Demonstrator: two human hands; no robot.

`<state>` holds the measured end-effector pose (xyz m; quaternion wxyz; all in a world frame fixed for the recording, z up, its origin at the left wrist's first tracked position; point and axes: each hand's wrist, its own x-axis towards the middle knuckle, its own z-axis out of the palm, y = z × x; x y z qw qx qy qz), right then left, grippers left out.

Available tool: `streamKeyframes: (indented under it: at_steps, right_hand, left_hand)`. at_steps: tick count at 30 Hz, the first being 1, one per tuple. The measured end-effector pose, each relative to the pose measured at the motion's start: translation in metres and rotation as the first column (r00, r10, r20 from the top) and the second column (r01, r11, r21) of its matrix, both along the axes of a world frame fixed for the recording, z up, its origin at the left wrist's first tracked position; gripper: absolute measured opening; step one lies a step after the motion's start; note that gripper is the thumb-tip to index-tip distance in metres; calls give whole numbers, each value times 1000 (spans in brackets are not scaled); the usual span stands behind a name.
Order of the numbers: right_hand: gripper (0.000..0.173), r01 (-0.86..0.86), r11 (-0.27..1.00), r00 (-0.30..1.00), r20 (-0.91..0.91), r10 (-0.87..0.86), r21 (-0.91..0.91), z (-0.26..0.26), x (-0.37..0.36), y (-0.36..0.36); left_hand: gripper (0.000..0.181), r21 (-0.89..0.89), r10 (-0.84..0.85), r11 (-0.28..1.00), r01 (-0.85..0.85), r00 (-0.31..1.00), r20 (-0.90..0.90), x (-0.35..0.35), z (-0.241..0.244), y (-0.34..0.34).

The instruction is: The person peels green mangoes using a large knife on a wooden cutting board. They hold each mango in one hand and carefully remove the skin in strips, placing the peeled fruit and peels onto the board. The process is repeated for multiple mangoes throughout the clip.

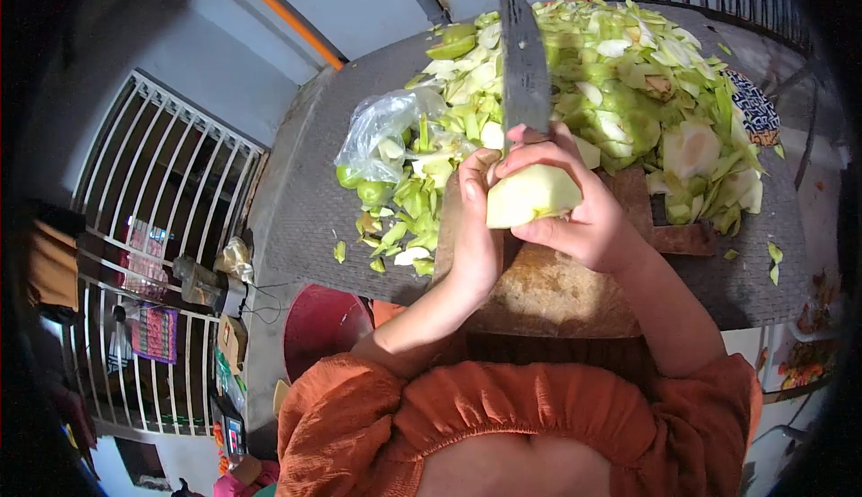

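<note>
My right hand (572,194) is closed around a pale, peeled piece of green fruit (532,195), thumb below and fingers over the top. Against its left side are the bent fingers of my left hand (479,204). A broad knife blade (525,59) rises from between the hands, tip pointing away from me; its handle is hidden, so which hand grips it is unclear. Beneath my hands lies a worn wooden board (559,295). Green and white peelings (673,52) are heaped beyond, with whole or part-peeled green fruit (623,126) among them.
A clear plastic bag (390,126) lies on the grey table (303,214), left of the heap. A patterned round item (754,106) is at the heap's right edge. Below the table's left side stands a red tub (326,328). A barred window (168,160) is farther left.
</note>
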<state>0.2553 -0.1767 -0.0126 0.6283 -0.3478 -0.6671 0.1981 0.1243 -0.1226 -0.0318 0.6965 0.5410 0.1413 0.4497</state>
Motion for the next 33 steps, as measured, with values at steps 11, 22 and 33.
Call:
streamKeyframes:
  at_steps: [11,22,33]
  right_hand:
    - [39,-144,979,982,-143,123,-145,0,-11,-3]
    - [33,-156,941,901,-434,11,-301,-5,-7,1]
    - [32,-84,942,940,-340,-34,-325,-3,-6,-2]
  left_hand:
    - [68,148,82,988,-54,978,-190,-45,14,19]
    - [21,125,179,975,-186,982,59,-82,37,51]
    - [27,393,221,913,-109,942,-253,-84,52,24]
